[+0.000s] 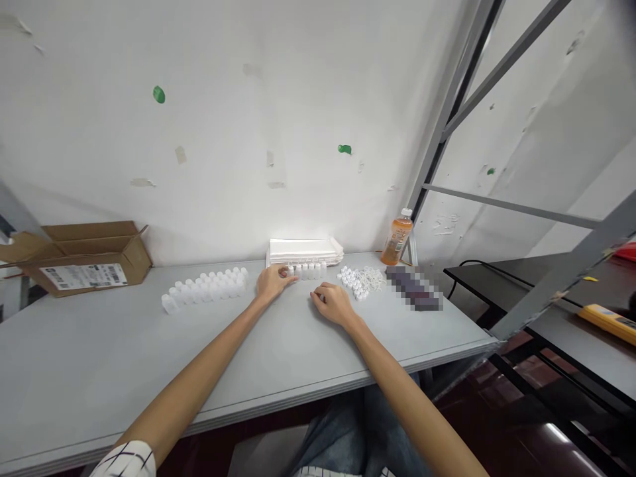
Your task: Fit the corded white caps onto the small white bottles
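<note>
My left hand (pixel 273 283) is closed at the left end of a short row of small white capped bottles (pixel 311 271). Its thumb and fingers are round the end bottle (pixel 291 271), which they partly cover. To the right and nearer me, my right hand (pixel 334 303) rests low over the table with its fingers curled together. Whether anything is in that grip I cannot make out. Just right of it lie a cluster of white caps (pixel 354 281) and a heap of small white plastic pieces (pixel 372 279). More white bottles (pixel 206 289) stand in rows to the left.
Behind the short row lies a stack of white trays (pixel 303 249) against the wall. An open cardboard box (pixel 89 262) sits at the back left. At the right are an orange drink bottle (pixel 397 237), a blurred-out dark object (pixel 415 289) and a metal frame post (pixel 546 278).
</note>
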Demonstrator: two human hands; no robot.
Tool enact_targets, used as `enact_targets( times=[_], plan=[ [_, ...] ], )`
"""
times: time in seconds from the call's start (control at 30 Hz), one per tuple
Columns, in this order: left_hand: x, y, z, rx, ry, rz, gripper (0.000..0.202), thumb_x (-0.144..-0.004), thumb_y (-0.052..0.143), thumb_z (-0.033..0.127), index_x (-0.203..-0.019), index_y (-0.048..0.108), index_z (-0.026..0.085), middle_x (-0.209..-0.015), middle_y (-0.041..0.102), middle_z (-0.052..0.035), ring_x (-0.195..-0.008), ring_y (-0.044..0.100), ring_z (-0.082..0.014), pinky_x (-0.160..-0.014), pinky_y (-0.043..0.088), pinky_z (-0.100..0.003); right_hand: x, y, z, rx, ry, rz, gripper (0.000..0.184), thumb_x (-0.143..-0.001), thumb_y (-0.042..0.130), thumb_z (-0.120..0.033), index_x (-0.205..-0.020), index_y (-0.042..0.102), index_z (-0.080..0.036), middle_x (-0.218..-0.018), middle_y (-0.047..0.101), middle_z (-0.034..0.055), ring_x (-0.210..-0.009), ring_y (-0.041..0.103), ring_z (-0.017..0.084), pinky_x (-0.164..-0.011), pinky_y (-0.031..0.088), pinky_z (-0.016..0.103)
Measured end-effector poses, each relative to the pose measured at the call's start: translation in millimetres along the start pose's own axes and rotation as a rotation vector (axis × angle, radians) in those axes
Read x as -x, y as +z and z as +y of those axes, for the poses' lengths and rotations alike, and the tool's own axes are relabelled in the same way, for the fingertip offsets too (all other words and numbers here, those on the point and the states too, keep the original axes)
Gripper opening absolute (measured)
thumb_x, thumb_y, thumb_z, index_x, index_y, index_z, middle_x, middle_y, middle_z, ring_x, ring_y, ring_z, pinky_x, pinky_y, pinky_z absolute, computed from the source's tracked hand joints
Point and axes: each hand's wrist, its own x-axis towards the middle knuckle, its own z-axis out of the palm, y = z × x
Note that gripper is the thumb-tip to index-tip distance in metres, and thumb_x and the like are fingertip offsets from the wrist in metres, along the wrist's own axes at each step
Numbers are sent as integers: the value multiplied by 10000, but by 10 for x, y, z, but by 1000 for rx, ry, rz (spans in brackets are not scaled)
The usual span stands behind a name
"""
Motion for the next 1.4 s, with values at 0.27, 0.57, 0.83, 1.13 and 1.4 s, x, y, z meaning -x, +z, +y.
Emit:
enact_targets(
  times=[0.27, 0.57, 0.83, 1.13, 1.4],
  plan=[
    [108, -91, 32, -8, 36, -61, 483, -675, 745, 405, -1092, 689, 167, -963, 704, -64, -809, 651, -211, -746, 467, -286, -1, 19, 15, -3, -1, -2, 248, -898, 496, -242, -742, 677, -176, -778, 633, 31, -641, 528, 119, -565, 281, 246],
    [354, -1286, 13, -378, 331, 58, 224, -824, 581, 321, -1009, 688, 253, -1094, 669, -30, -1022, 598, -227, -810, 452, -271, 5, 1, 15, -13, 2, -11, 258, -895, 493, -248, -720, 668, -177, -806, 648, 36, -659, 551, 126, -560, 287, 251],
    [728, -2037, -959, -278, -26, 423, 457, -716, 692, 479, -1115, 591, 279, -954, 647, 21, -823, 634, -181, -788, 492, -301, 0, -1, 26, -9, -10, -4, 243, -890, 497, -242, -747, 683, -178, -819, 661, 38, -673, 559, 135, -566, 291, 255],
    [971, -1788, -1416, -72, -329, 335, 508, -612, 705, 559, -970, 537, 241, -892, 660, -15, -775, 651, -200, -800, 514, -369, -5, 0, 30, 3, -1, -19, 272, -890, 478, -275, -734, 683, -185, -822, 659, 36, -643, 552, 130, -552, 299, 257],
    [888, -1732, -1420, -155, -361, 250, 349, -679, 654, 533, -805, 599, 213, -908, 694, -36, -846, 644, -212, -721, 463, -297, -18, 24, 69, 10, -12, -15, 273, -886, 477, -290, -732, 680, -189, -820, 666, 33, -651, 551, 139, -570, 311, 256]
  ],
)
